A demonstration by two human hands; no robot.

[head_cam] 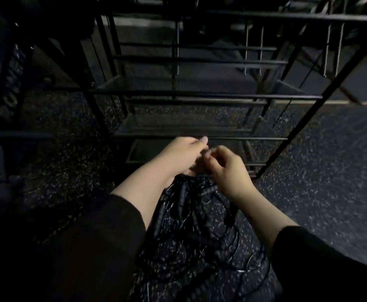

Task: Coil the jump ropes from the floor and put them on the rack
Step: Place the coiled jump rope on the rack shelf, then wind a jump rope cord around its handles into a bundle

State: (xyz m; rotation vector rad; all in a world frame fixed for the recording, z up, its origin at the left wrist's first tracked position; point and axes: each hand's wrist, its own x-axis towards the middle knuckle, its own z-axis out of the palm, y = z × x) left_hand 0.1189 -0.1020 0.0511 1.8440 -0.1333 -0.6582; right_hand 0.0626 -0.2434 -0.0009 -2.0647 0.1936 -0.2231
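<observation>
The left hand (183, 154) and right hand (228, 168) meet just before the rack's lowest rail, each with fingers curled, gripping the top of a bundle of thin black jump ropes (191, 225). The cords hang in loose, tangled loops between the forearms (the handles show as thicker dark sticks among them). The rack (200, 97), of slim black metal bars, stands on speckled rubber floor (330, 171), with bare floor open to the right.

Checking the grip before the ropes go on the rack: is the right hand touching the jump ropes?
Touching. In the head view the right hand curls its fingers round dark strands of the jump ropes, which hang from both hands.
</observation>
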